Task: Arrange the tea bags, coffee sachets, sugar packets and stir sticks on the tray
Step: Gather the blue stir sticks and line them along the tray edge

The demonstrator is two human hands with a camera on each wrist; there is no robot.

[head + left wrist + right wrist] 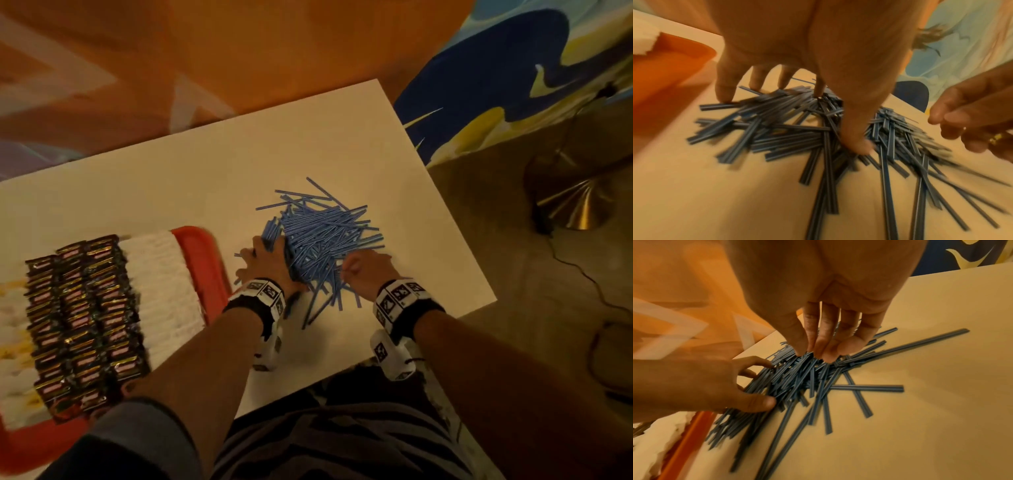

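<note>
A loose heap of blue stir sticks (329,236) (787,136) (797,379) lies on the white table (308,147), right of the red tray (202,246) (670,65). Rows of dark coffee sachets (82,318), white sugar packets (161,284) and pale tea bags (13,325) fill the tray. My left hand (255,253) (807,118) (764,382) has its fingers spread, tips and thumb pressing on the heap's left side. My right hand (359,263) (812,352) (953,123) touches the heap's near right side with bunched fingertips; I see no stick held.
The table's right and near edges are close to the heap. A brass lamp base (572,202) and a dark cable (589,274) are on the floor to the right. A bare red strip of tray lies right of the sugar packets.
</note>
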